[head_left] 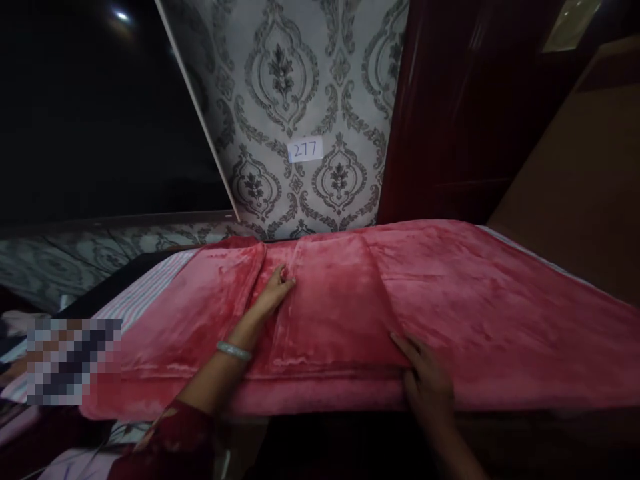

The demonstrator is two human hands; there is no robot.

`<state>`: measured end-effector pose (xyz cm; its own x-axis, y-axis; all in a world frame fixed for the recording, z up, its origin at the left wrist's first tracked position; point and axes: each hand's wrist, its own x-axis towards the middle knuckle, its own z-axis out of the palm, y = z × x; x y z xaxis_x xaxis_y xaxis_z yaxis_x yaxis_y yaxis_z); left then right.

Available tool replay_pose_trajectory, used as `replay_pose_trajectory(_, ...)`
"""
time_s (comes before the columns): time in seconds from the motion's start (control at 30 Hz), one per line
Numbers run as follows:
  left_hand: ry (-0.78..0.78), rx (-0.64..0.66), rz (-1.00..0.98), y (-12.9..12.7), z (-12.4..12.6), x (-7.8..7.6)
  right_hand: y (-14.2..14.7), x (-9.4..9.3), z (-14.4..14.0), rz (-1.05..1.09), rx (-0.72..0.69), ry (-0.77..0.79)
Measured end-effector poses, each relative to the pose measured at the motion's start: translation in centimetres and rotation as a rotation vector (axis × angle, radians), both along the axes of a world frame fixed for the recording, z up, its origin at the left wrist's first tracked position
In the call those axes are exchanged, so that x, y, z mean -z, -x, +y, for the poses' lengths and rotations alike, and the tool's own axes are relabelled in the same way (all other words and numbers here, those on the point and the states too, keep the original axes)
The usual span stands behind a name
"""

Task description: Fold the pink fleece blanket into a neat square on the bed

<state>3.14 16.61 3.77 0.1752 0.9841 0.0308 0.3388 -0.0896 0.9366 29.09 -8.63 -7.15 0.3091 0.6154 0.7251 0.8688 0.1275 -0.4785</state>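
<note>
Soft pink fuzzy blanket (450,300) lies spread over the bed with the striped sheet (150,287), its long way running from side to side in front of me. My left hand (273,290) reaches far out and rests flat and open on a fold in the middle. My right hand (425,380) is nearer to me, and its fingers lie open on the blanket's front edge, not gripping it.
</note>
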Motion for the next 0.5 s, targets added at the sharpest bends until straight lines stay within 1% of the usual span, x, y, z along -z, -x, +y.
replay_pose_trajectory(0.13,0.117,-0.023,-0.034,-3.2,4.5,-2.4,-0.3,0.6,-0.1,-0.032,-0.011,0.002)
replay_pose_trajectory(0.23,0.136,-0.077,-0.022,-5.4,7.4,-3.5,-0.3,0.7,-0.3,-0.056,0.012,0.019)
replay_pose_trajectory(0.33,0.08,-0.089,-0.001,-6.9,8.9,-3.5,-0.3,0.6,-0.4,-0.096,0.02,0.031)
replay_pose_trajectory(0.4,0.026,-0.096,0.017,-7.4,9.2,-3.0,-0.3,0.4,-0.4,-0.127,0.02,0.02)
replay_pose_trajectory(0.5,-0.091,-0.133,0.045,-7.4,9.2,-2.1,-0.3,0.1,-0.3,-0.168,0.024,-0.005)
